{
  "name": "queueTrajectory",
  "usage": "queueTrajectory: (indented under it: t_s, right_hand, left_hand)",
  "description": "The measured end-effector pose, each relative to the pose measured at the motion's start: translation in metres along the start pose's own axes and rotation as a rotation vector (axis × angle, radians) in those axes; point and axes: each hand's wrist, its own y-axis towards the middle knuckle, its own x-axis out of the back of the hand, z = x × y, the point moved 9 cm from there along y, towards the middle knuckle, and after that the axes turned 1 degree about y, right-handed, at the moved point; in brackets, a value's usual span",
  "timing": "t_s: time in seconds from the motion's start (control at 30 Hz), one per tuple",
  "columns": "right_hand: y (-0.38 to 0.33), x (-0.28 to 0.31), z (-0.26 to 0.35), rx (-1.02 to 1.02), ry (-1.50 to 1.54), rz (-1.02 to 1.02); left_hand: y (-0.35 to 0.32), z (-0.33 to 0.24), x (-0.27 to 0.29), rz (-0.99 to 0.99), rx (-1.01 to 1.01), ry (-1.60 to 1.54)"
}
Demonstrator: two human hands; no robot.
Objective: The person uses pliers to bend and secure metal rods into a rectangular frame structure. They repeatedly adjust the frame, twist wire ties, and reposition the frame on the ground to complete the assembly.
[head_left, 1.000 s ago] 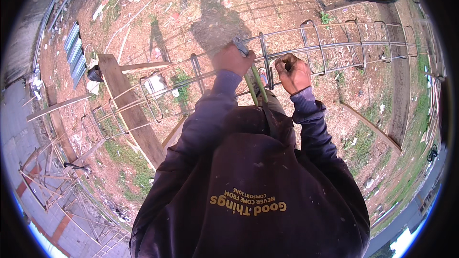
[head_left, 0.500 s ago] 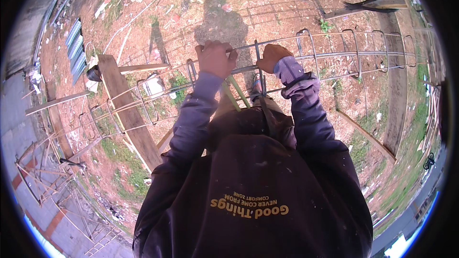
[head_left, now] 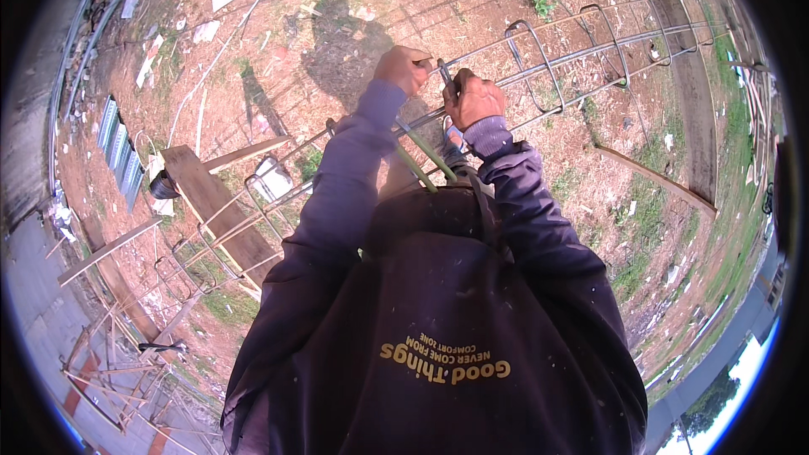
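A long rebar cage (head_left: 581, 55) of steel bars and square stirrups lies across bare ground in front of me. My left hand (head_left: 403, 67) is closed on the top bar of the cage. Just to its right, my right hand (head_left: 474, 98) grips a dark metal tying tool (head_left: 445, 74) whose tip pokes up at the bar between the two hands. Both forearms in dark purple sleeves reach up from my dark hoodie, which fills the lower part of the view.
A wooden trestle (head_left: 215, 211) props the cage at the left. Corrugated metal sheets (head_left: 118, 152) lie further left. A timber plank (head_left: 657, 181) lies on the right. More rebar frames (head_left: 109, 362) sit at the lower left. Debris scatters the reddish ground.
Both hands have shifted along the cage and come closer together, and the right hand now holds the tool up against the bar beside the left hand.
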Motion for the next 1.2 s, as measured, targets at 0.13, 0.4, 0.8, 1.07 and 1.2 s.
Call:
queueTrajectory:
  t_s: [0.13,0.4,0.8,1.07,1.2]
  right_hand:
    - [-0.006,-0.004,-0.011,-0.057,0.014,-0.01]
    - [0.002,0.004,-0.01,-0.02,0.09,0.038]
    - [0.043,-0.022,-0.017,0.246,0.206,0.483]
    - [0.048,-0.008,0.008,0.495,0.035,0.513]
    - [0.088,-0.008,0.008,0.545,0.056,0.594]
  left_hand:
    - [0.011,-0.012,-0.01,0.018,-0.119,-0.273]
    - [-0.012,-0.029,-0.006,-0.205,-0.15,-0.414]
    - [-0.028,-0.032,0.008,-0.327,-0.177,-0.039]
    - [-0.037,-0.021,0.0,-0.372,-0.056,-0.159]
    - [-0.042,-0.019,-0.003,-0.429,-0.051,-0.233]
